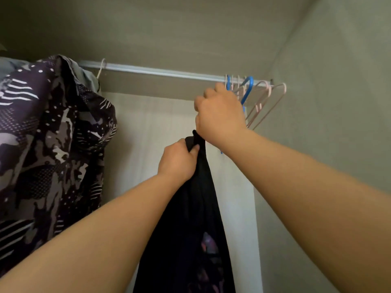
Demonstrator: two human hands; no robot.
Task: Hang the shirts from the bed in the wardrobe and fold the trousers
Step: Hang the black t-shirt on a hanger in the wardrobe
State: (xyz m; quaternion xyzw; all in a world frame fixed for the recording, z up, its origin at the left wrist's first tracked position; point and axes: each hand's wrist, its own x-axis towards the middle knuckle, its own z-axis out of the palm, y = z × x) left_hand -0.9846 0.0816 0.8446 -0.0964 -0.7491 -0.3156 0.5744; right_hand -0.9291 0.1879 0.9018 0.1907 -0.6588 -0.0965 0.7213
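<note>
A black shirt [190,218] hangs down in the middle of the open wardrobe, with a faint coloured print low on it. My left hand [177,160] grips the shirt's top edge from below. My right hand [220,115] is raised just above it, fingers curled round the blue hanger [248,87], whose hook sits at the rail [160,71]. The lower part of the blue hanger is hidden behind my right hand and the shirt.
A dark patterned shirt [53,149] hangs at the left on a white hanger [101,67]. Several empty pink hangers [266,100] hang at the rail's right end beside the wardrobe's right wall [328,123]. The pale back panel [143,132] lies behind.
</note>
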